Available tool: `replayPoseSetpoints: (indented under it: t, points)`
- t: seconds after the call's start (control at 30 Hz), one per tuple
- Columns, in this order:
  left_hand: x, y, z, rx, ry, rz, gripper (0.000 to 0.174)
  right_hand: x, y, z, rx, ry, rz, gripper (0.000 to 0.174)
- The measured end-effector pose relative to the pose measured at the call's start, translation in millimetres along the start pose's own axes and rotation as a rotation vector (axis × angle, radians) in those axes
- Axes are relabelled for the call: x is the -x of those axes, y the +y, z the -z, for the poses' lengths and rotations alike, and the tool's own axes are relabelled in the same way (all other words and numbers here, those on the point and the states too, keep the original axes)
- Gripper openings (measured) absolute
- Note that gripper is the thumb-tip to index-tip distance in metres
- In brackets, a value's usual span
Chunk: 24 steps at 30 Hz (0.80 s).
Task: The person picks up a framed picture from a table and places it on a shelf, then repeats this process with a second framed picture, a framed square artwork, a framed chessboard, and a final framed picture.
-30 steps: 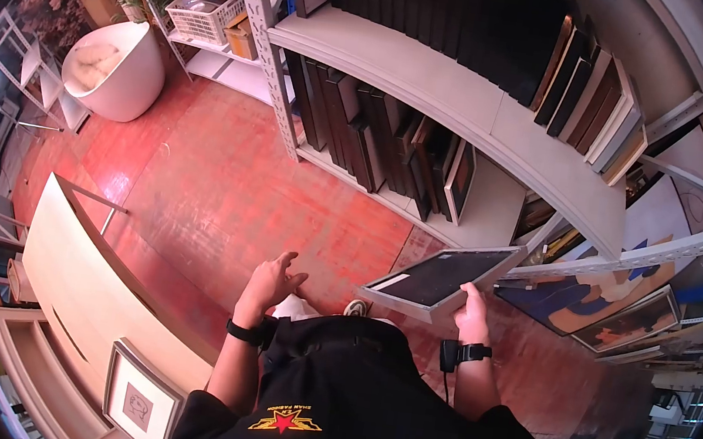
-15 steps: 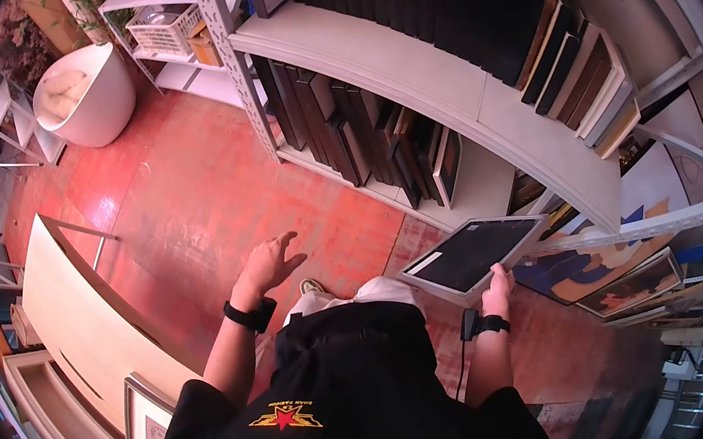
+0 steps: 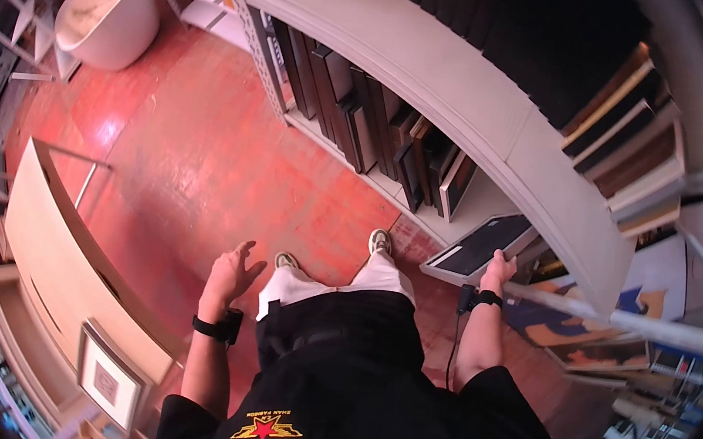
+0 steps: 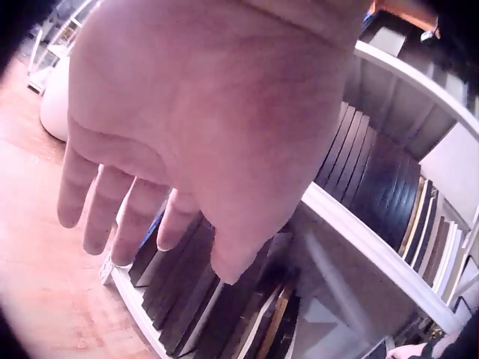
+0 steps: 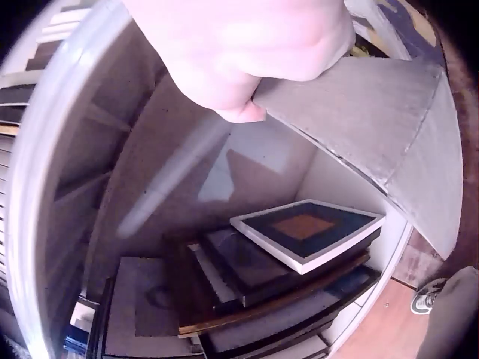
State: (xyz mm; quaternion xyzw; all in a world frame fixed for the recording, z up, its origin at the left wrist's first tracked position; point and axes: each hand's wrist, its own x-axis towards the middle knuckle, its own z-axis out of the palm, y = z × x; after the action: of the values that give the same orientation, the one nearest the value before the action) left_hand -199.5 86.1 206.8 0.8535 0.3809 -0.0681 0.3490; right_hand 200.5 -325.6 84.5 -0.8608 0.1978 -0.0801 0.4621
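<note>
My right hand grips one edge of a picture frame with a dark back and pale grey edges. The frame's far side overlaps the lower shelf opening in the head view. In the right wrist view, the thumb and fingers of the right hand pinch the frame's grey edge. Below it, a white-rimmed picture leans with other frames on the shelf. My left hand hangs in the air over the floor, fingers loosely extended and holding nothing; its palm shows in the left wrist view.
A white metal shelf spans the front, with dark frames standing in its lower bay. At right, large painted canvases lean below it. A wooden table with a small framed drawing stands at left; a white tub chair is farther back.
My right hand has carried the picture frame closer to the lower shelf, its far end now beneath the upper board. The body has come nearer the shelf; the left hand stays free.
</note>
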Motion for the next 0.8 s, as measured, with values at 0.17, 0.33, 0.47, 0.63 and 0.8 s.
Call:
replayPoseSetpoints:
  t: [0.17, 0.33, 0.47, 0.63, 0.8]
  points:
    - [2.4, 39.4, -46.0, 0.018, 0.052, 0.134, 0.05, -75.2, -0.9, -55.5, 0.151, -0.08, -0.01, 0.053]
    - [16.9, 67.3, -84.4, 0.073, 0.075, 0.262, 0.048, -118.4, 2.6, -120.5, 0.357, -0.068, 0.248, 0.05]
    - [29.0, 78.5, -95.7, 0.095, 0.072, 0.4, 0.046, -144.5, 36.2, -162.5, 0.345, -0.2, 0.241, 0.05]
    - [39.6, 89.0, -109.9, 0.066, 0.111, 0.532, 0.046, -180.7, 80.7, -213.5, 0.311, -0.348, 0.2, 0.05]
    - [38.7, 98.5, -116.1, 0.098, 0.125, 0.596, 0.045, -198.6, 120.1, -256.4, 0.273, -0.45, 0.133, 0.05]
